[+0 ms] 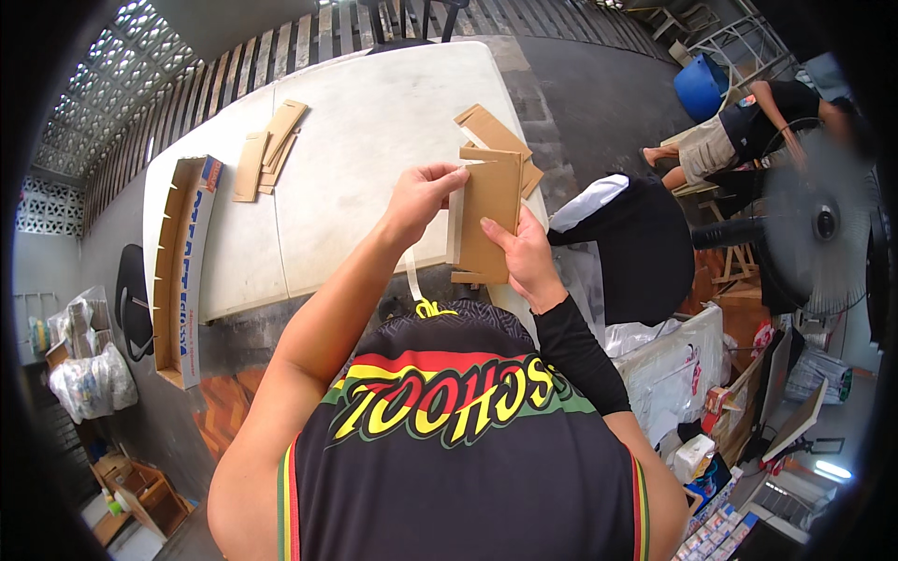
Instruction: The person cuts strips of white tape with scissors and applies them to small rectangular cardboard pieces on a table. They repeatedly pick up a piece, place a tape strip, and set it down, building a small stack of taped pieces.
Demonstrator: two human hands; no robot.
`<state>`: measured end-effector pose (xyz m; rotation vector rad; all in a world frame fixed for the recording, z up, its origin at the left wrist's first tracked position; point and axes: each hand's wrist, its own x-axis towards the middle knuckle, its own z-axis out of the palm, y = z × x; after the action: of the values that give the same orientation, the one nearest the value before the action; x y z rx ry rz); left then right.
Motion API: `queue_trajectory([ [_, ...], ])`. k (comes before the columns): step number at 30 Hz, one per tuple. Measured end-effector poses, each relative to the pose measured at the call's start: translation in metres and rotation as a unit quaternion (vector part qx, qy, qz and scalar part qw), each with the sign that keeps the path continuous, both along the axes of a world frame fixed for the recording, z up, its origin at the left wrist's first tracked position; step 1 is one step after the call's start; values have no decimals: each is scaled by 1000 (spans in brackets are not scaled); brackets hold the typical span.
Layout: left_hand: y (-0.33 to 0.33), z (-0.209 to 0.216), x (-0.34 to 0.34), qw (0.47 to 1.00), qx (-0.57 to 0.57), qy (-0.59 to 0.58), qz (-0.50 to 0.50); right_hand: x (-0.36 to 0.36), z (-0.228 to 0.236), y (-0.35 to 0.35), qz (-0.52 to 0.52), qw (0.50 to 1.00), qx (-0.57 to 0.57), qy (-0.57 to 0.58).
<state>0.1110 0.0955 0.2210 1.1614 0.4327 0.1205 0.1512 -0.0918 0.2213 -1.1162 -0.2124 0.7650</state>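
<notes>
A folded brown cardboard piece [491, 210] is held up over the near right part of the white table [355, 140]. My right hand [527, 257] grips it low on its right side, thumb across the front. At its upper left edge, the thumb and fingers of my left hand [426, 196] are pinched together by a pale strip along that edge. A thin white strip [412, 273] hangs below my left hand; its upper end is hidden. Behind the held piece, more cardboard pieces [519, 140] lie at the table's right edge.
Several flat cardboard pieces [271, 150] lie on the table's left side. A long open carton [180, 271] lies along its left edge. To the right are a black chair [645, 252] with white cloth, a fan [823, 220], a blue drum [700, 86] and a bent-over person [725, 140].
</notes>
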Motion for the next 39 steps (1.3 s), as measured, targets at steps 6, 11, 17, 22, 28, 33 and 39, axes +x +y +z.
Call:
queue_trajectory([
  [6, -11, 3, 0, 999, 28, 25, -33, 3, 10, 2, -52, 999, -10, 3],
  [11, -25, 2, -16, 997, 23, 42, -64, 17, 18, 5, -100, 995, -1, -10],
  [17, -29, -2, -37, 996, -40, 26, -76, 22, 13, 8, -110, 994, -15, -5],
  [22, -22, -12, -30, 999, -53, 6, -6, 20, 4, 8, -78, 997, -3, -21],
  [28, -23, -37, -28, 991, 108, 74, 22, 4, -31, -4, -47, 984, -152, -86],
  [33, -29, -69, -44, 985, 86, 132, 67, 14, -77, -22, -56, 961, -250, -107],
  [39, 12, -111, -116, 960, 172, 189, 114, 136, -116, -31, -35, 822, -491, -287],
])
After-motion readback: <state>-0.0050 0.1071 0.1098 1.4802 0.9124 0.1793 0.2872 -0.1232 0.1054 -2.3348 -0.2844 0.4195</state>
